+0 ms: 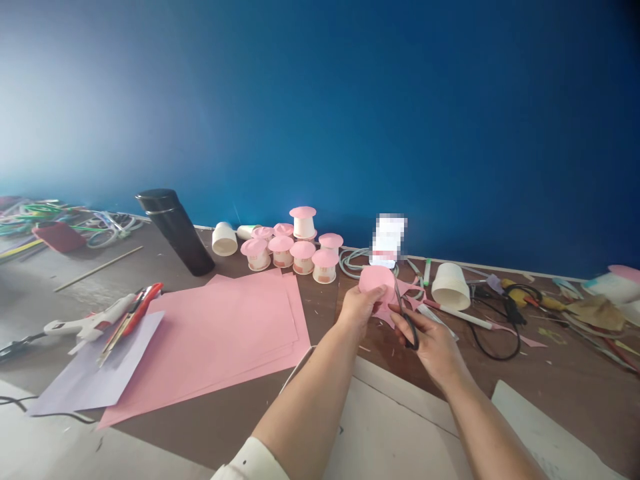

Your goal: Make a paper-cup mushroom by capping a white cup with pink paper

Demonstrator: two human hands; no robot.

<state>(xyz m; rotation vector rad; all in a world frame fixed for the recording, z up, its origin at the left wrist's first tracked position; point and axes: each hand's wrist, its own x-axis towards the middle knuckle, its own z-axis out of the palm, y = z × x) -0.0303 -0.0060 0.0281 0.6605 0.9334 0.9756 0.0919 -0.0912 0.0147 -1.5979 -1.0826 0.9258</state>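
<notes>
My left hand [359,308] pinches a piece of pink paper [376,279] with a rounded outer edge. In my right hand [433,341] is a pair of scissors [411,331], its dark handles round my fingers and its blades upright along the paper's right side. Pink offcuts [413,293] hang or lie just behind the blades; whether they are still joined to the piece I cannot tell. A phone with a lit screen [389,240] leans against the wall right behind the paper.
Paper cups with pink paper tops [281,250] stand grouped left of the phone. Pink sheets [215,333] lie at left, beside a black flask [175,230], a glue gun [90,323] and a red utility knife [131,319]. An upturned cup [450,285] and cables [500,333] are at right.
</notes>
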